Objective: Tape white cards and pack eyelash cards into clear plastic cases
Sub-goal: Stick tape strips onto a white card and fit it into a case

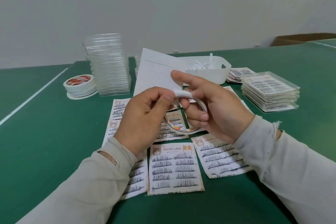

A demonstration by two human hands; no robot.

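The right hand (209, 109) is gripping the tape roll (183, 112); the left hand (145, 118) is pinching its free end. Risk: tape creasing or self-sticking.

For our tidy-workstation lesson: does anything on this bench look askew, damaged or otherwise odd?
Yes. The right sleeve is torn at the cuff, its edge frayed. The stack of empty clear cases leans, its layers offset. The eyelash cards lie at mixed angles, some overlapping.

One head-worn camera looks forward and down, close over the green table (54, 151).
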